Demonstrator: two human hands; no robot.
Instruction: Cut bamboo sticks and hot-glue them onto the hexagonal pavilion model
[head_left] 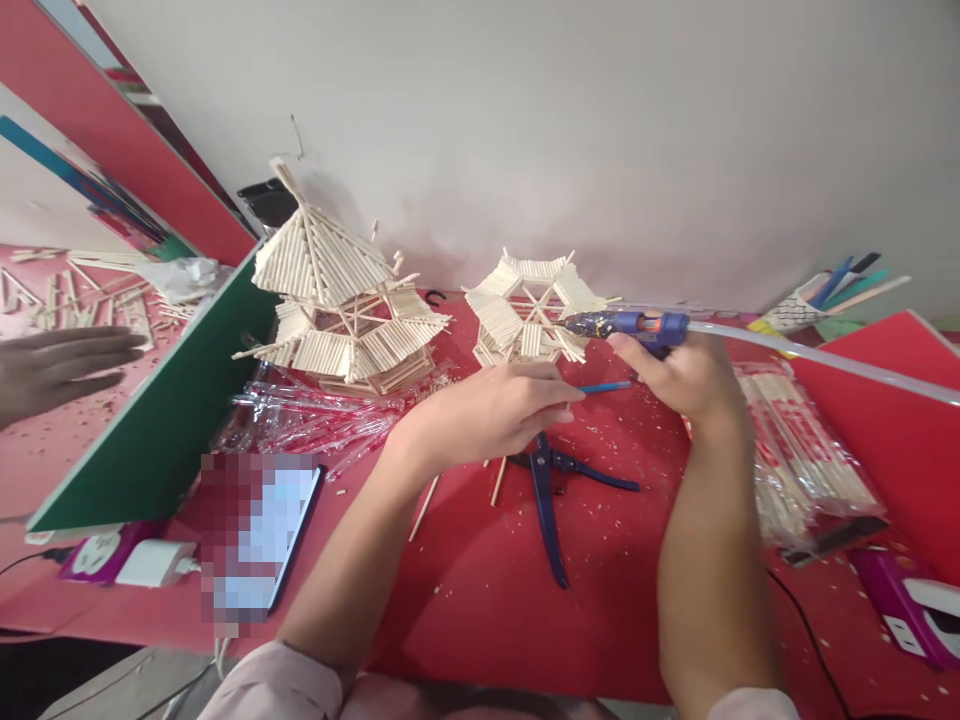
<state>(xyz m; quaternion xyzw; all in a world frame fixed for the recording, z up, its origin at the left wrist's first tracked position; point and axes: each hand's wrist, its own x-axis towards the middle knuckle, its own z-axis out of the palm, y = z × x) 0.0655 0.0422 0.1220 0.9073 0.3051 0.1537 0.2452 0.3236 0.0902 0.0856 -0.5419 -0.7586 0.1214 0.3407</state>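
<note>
My right hand [701,375] is wrapped round a blue hot glue gun [630,325], its nozzle pointing left at a small hexagonal roof model [499,325] made of wooden sticks. A long clear glue stick [817,355] runs out of the gun's back. My left hand [502,412] is closed at the model's front edge, fingers pressed together; what they grip is hidden. By its fingertips is a slim blue stick-like item [606,387]; I cannot tell whether they touch it. Below lies a dark blue hand cutter [547,515] with its handles spread.
Left stands a taller stick pagoda [337,300] beside crumpled clear wrappers [300,425]. A phone [281,540] lies in front. Packs of sticks [810,440] and a pen holder [799,310] are at right. Another person's hand [67,370] shows beyond the green divider [165,410].
</note>
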